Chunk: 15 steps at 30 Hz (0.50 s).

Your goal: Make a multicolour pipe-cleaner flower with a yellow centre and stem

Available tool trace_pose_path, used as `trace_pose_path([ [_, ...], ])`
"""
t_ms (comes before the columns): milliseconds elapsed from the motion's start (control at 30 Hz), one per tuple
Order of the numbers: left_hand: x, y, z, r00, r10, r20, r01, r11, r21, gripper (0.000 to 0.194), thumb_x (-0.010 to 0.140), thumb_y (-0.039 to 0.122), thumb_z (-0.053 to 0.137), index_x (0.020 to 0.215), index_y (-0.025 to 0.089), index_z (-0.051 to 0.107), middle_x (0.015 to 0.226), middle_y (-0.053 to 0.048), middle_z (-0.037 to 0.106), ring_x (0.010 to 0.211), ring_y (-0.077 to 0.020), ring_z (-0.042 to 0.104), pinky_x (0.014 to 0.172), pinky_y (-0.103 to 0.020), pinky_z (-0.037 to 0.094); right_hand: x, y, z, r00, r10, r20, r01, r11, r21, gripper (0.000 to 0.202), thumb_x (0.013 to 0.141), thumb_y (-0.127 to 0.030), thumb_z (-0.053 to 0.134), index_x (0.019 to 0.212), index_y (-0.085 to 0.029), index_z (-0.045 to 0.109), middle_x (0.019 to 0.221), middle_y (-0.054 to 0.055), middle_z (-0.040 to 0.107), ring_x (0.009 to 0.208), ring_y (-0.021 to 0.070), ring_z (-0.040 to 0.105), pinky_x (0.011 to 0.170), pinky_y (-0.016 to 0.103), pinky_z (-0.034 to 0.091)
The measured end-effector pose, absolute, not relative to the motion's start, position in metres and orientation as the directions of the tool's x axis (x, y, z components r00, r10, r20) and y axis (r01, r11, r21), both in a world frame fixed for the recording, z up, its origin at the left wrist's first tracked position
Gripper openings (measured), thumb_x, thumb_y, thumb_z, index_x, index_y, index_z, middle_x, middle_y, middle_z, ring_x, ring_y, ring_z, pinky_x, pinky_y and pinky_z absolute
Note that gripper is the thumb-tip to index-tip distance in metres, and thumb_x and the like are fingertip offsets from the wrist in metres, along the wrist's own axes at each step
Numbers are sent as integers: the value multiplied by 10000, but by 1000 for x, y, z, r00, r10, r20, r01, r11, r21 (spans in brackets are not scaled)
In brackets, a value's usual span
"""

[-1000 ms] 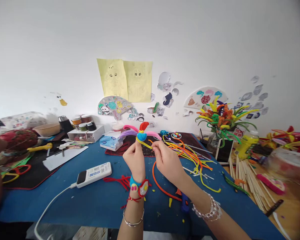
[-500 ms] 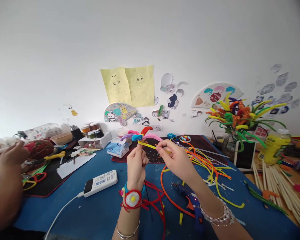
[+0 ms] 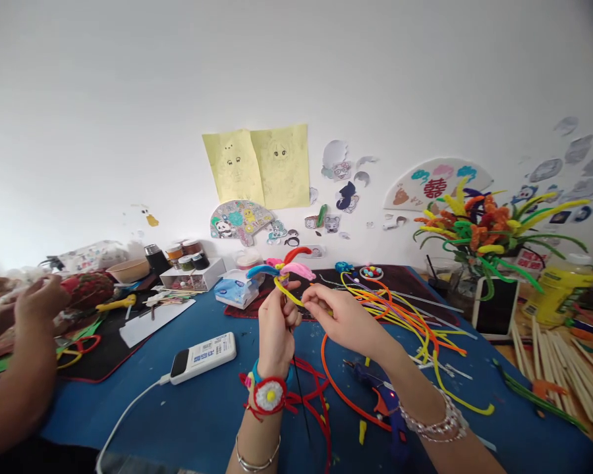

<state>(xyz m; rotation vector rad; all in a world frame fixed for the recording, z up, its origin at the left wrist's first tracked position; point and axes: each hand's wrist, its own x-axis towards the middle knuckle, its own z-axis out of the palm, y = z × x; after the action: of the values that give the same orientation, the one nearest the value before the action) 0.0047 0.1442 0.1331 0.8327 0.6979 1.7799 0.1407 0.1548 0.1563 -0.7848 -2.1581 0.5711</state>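
My left hand (image 3: 277,322) is closed around the dark stem of a pipe-cleaner flower (image 3: 296,270) with blue, red and pink petals; the stem hangs below the fist. From the flower's middle a yellow pipe cleaner (image 3: 287,292) runs toward my right hand (image 3: 338,316), whose fingertips are pinched at its far end. Under my right forearm lies a purple glue gun (image 3: 388,401) with a small red light. Red pipe cleaners (image 3: 321,401) lie beneath my left wrist, and orange and yellow ones (image 3: 415,322) spread out to the right.
At the left edge another person's hands (image 3: 42,296) work over a dark mat. A white power bank (image 3: 203,357) with a cable, a tissue pack (image 3: 236,289) and jars (image 3: 192,262) stand left of centre. To the right are a vase of pipe-cleaner flowers (image 3: 479,230), a yellow bottle (image 3: 556,289) and wooden sticks (image 3: 568,375).
The flower has turned in my left hand, its blue petal now pointing left. The yellow pipe cleaner slopes more steeply downward, and my right hand sits slightly lower. The view has shifted a little.
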Motion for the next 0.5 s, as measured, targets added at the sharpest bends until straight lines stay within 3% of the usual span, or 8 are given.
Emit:
trace_pose_path([
  [200,7,134,139,-175,946,274,-599,-323,733,397,914,397,334,917,108,607,553,92,277,395,-36,113,404,-208,161,147,167,153,-509,719,474,442,690,-573,107,934,-206,440,903,-219,541,741,-27,603,632,116,513,587,229,323],
  [333,14,135,135,-227,930,289,-496,-366,787,285,940,401,298,764,205,406,538,106,253,388,-44,96,396,-206,152,152,169,155,-536,707,462,441,701,-561,107,938,-225,447,899,-226,547,753,-35,612,632,110,510,587,227,324],
  [500,20,137,124,-374,866,331,-398,-473,786,101,934,244,322,836,260,301,538,121,258,404,-68,134,399,-185,156,158,166,159,-592,687,422,436,713,-550,124,942,-219,440,899,-227,556,749,-42,606,632,102,503,581,223,329],
])
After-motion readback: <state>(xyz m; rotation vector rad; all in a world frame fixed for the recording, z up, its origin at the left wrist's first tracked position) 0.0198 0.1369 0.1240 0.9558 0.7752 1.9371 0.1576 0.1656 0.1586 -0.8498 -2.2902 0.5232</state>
